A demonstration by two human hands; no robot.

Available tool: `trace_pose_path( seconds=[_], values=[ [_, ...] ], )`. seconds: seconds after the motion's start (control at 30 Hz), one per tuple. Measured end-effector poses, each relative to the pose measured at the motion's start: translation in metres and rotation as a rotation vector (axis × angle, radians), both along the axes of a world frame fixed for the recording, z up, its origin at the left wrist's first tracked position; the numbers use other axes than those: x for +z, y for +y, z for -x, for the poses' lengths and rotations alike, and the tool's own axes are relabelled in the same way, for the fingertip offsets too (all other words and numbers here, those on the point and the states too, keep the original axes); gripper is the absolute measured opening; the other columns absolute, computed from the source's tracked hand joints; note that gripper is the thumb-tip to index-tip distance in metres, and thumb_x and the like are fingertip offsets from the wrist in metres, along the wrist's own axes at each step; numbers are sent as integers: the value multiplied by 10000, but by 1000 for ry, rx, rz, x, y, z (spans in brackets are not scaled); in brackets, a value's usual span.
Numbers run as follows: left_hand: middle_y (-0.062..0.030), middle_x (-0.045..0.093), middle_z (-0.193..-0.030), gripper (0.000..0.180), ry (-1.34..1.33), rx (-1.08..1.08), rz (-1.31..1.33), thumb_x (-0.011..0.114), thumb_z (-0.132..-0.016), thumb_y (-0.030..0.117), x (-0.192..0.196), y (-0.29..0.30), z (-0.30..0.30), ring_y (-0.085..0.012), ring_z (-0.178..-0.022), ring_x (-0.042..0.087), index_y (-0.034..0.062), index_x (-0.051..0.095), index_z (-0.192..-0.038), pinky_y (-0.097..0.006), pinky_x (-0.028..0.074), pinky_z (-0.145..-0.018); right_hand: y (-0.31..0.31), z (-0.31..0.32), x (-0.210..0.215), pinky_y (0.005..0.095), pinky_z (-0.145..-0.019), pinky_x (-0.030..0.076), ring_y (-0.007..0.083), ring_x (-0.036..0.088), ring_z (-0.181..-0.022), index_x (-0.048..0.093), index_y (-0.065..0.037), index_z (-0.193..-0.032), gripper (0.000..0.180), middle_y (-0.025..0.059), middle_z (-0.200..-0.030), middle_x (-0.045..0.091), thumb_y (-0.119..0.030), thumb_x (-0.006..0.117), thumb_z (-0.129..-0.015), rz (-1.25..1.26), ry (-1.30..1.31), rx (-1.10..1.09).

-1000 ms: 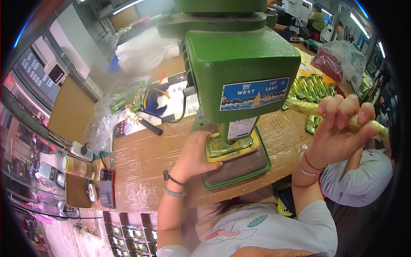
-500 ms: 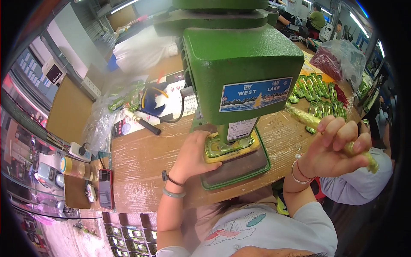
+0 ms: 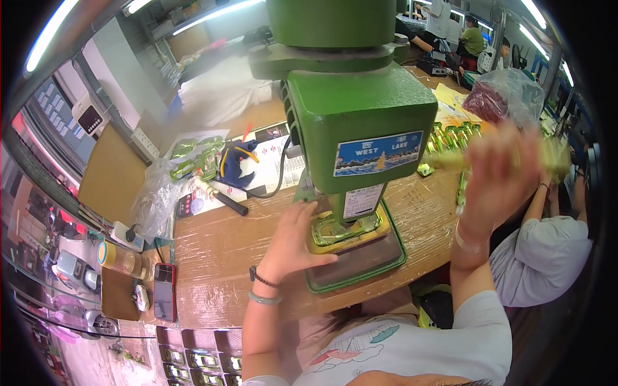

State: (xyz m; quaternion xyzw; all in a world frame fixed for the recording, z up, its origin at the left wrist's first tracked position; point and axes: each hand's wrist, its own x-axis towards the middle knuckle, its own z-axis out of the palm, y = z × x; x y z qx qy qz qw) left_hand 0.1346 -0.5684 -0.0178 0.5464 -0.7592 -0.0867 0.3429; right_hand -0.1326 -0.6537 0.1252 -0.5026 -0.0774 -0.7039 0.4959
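Note:
A green bench drill press [image 3: 370,103] stands before me, its spindle end over a yellow holding block [image 3: 351,242]. Seated in that block is a clear green plastic piece [image 3: 346,229] with a rounded frame shape. My left hand [image 3: 293,239] grips the block from its left side, thumb along the front and fingers toward the back. Out to the right, my right hand [image 3: 502,174] is closed round the press's lever [image 3: 447,159], which is wrapped in yellowish tape. Motion blurs that hand and the lever's outer end. Whether the spindle touches the green piece I cannot tell.
Several green pieces [image 3: 450,136] lie right of the press, by a plastic bag of dark red stuff [image 3: 489,103]. A black-handled tool [image 3: 228,202], a phone [image 3: 165,293] and a jar [image 3: 119,257] are at left. A tray [image 3: 193,341] stands below the table edge. A person [image 3: 544,257] sits at right.
My right hand and the lever's outer end have swung up and away, and the lever now lies nearly level. My left hand stays on the block. The whole view has shifted slightly.

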Motion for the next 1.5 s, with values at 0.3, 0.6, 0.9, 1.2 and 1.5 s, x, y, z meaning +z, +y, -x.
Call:
trace_pose_path(
  seconds=[0.3, 0.6, 0.9, 1.2, 1.5],
  values=[
    [-168, 579, -813, 383, 292, 94, 413, 523, -823, 339, 6, -9, -4, -306, -779, 549, -38, 588, -823, -361, 422, -695, -276, -61, -101, 392, -601, 461, 190, 554, -637, 582, -23, -892, 504, 104, -737, 594, -472, 355, -921, -647, 1033, -121],
    [-105, 583, -705, 570, 566, 451, 621, 242, -958, 365, 7, 23, -38, -201, -676, 541, -39, 558, -710, -317, 412, -661, -52, -19, -158, 392, -652, 449, 272, 597, -746, 554, -6, -841, 352, 161, -766, 597, -357, 533, -851, -225, 1454, -239],
    [-86, 552, -672, 581, 404, 533, 590, 269, -968, 395, 3, 19, -38, -188, -658, 500, -26, 554, -686, -316, 387, -703, -20, -23, -145, 424, -619, 467, 365, 595, -686, 551, 5, -841, 244, 189, -713, 602, -198, 609, -718, 85, 1451, -519],
    [-114, 596, -686, 544, 402, 587, 609, 253, -960, 329, -5, 9, -49, -217, -658, 550, -37, 571, -713, -325, 418, -661, -21, 55, -120, 266, -476, 392, 102, 442, -483, 564, -56, -959, 245, 41, -640, 524, -28, 469, -736, -241, 1289, -571],
    [-108, 603, -697, 290, 250, 715, 499, 397, -896, 160, -3, 43, -49, -234, -655, 580, 18, 611, -761, -340, 445, -610, -65, 157, -239, 210, -409, 420, 133, 536, -527, 542, -84, -1058, 224, 36, -831, 557, -158, 514, -849, -1014, 818, -297]
  ],
)
